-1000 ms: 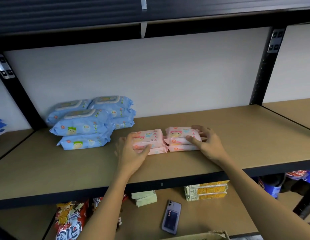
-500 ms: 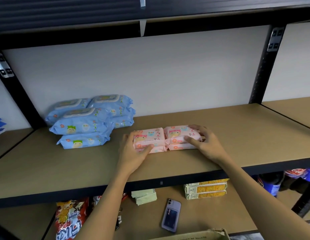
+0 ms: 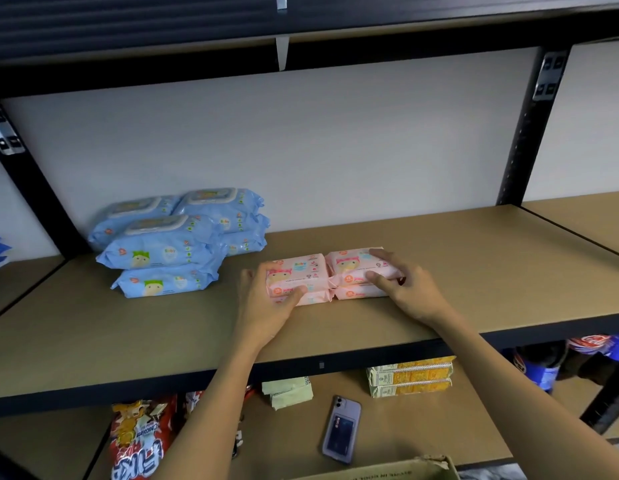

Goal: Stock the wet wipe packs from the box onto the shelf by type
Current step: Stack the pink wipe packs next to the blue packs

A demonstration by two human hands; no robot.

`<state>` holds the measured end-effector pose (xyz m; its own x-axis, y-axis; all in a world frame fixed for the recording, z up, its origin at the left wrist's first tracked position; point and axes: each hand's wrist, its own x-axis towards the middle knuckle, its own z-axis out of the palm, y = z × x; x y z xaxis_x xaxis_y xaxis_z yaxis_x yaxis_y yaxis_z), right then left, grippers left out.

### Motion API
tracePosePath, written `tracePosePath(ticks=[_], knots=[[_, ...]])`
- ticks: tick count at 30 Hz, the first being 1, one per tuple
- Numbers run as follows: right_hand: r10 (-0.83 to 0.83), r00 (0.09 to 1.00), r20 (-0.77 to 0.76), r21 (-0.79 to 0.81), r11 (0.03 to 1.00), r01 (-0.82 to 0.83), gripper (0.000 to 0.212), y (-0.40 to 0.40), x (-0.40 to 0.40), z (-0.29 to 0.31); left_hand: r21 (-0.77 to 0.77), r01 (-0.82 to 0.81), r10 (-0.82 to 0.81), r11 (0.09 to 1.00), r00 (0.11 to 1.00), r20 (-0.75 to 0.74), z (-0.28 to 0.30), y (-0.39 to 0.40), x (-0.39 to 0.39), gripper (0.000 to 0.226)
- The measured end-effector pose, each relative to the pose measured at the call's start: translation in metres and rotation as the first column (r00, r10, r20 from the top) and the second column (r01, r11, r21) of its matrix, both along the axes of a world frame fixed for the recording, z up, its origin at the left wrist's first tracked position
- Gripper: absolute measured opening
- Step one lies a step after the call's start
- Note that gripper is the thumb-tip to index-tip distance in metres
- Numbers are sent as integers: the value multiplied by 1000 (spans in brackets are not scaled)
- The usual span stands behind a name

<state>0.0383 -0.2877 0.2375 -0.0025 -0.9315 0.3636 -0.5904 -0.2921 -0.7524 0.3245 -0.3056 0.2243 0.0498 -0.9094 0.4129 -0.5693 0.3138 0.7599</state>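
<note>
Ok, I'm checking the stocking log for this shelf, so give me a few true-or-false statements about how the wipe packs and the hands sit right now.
1. The pink packs sit in two side-by-side stacks on the middle shelf. True.
2. The left hand is lifting a blue pack. False: it holds the left pink stack; the blue packs lie untouched to the left.
3. The right hand holds the right pink stack. True.
4. The blue packs lie on the lower shelf. False: they share the middle shelf with the pink ones.
5. A phone lies on the lower shelf. True.
</note>
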Motion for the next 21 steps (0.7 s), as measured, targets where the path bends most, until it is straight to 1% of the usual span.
tracePosePath(ticks=[5,7,11,17,21], knots=[[5,995,-102,-55,998,-11,51,-3,0,-6,-3,25,-25,1000,999,27,2,2,-1,58],[-5,987,-160,-51,999,-4,58,-3,0,-10,1,42,-42,999,999,20,2,3,0,60],[-21,967,-253,-22,1000,16,70,-1,1,-12,21,55,-55,998,998,-7,2,4,1,53],[-25,962,-272,-47,999,13,73,0,1,-11,40,86,-86,995,996,-18,3,4,3,56],[-36,962,-269,-26,999,30,71,-2,2,-10,34,78,-78,996,997,-12,1,0,3,57]])
